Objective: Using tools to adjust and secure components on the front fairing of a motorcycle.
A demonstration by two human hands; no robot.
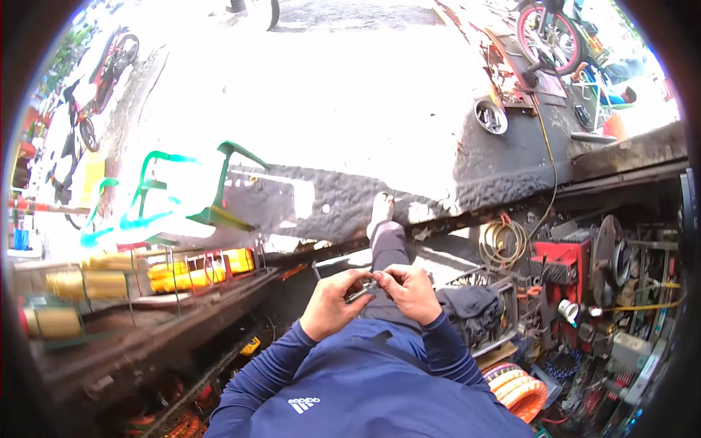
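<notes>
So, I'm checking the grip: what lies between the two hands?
In the head view, a small metal piece lies between the left hand and the right hand.

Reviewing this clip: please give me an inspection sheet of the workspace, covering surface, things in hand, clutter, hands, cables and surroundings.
Surface: hands held above the lap; the ground beyond is rough, grey and partly sunlit.
Things in hand: a small grey piece, too small to identify.
Clutter: dark cloth, orange rings and a red box at right; yellow packs in a wire rack at left.
Hands: left hand holds the piece; right hand has its fingertips close by, grip unclear.
Cables: a coiled hose; a thin yellowish line above it.
Surroundings: motorbikes upper left, a pink-rimmed wheel upper right.
</notes>
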